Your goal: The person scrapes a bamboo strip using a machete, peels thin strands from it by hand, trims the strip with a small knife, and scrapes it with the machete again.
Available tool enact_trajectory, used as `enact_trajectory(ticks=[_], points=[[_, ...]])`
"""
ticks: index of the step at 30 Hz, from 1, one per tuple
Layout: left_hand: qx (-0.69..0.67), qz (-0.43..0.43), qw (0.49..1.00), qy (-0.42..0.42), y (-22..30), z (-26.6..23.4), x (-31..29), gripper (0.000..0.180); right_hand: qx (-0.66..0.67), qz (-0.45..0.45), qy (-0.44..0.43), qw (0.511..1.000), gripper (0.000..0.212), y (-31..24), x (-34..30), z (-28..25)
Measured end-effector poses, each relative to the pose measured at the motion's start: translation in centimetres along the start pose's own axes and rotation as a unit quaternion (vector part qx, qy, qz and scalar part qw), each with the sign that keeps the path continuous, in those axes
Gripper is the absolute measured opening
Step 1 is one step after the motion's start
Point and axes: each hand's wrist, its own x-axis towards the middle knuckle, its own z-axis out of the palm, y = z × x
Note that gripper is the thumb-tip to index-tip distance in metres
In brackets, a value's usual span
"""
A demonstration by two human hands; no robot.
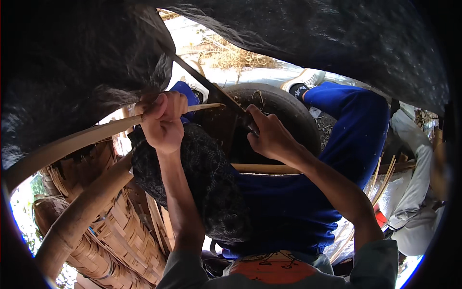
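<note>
My left hand [162,118] is closed around a long split bamboo strip [96,135], which runs from the lower left up to a short pale end beyond my fist. My right hand [272,132] grips a long dark knife [211,86] by its handle, the index finger stretched along it. The blade slants up and to the left, crossing just above the strip's tip; whether they touch, I cannot tell. Under both hands lies a black tyre [305,115] between my legs. A dark patterned cloth [192,183] covers my left thigh.
Dark sheeting [337,33] hangs low across the top and left. Woven bamboo baskets [120,236] and a thick bamboo pole [86,212] stand at my left. A bamboo piece [267,168] lies across my lap. Thin strips [385,176] and pale grey cloth [414,159] are at right.
</note>
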Motion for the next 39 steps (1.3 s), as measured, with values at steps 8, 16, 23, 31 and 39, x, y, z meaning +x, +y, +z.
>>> enact_trajectory(ticks=[8, 16, 23, 31, 39], points=[[-0.002, -0.002, 1.000, -0.025, 0.0, -0.7, -0.3, 0.040, -0.081, -0.023, 0.019, 0.996, 0.044, 5.7, 0.9, 2.5], [0.009, 0.032, 0.999, -0.017, -0.1, -0.8, 0.5, 0.041, -0.148, -0.018, 0.012, 0.989, 0.046, 11.1, 0.9, 4.0], [0.154, 0.119, 0.903, 0.383, 0.5, 1.3, 0.0, 0.045, -0.066, -0.042, 0.050, 0.996, 0.047, 4.9, 1.0, 1.6], [0.144, 0.066, 0.925, 0.346, 1.2, 2.9, -0.4, 0.041, -0.014, -0.039, 0.043, 0.998, 0.051, 2.8, 0.2, 0.3], [0.099, 0.053, 0.961, 0.253, 1.2, 2.7, -0.2, 0.047, 0.019, -0.067, 0.058, 0.996, 0.043, 3.2, -0.1, 0.4]])
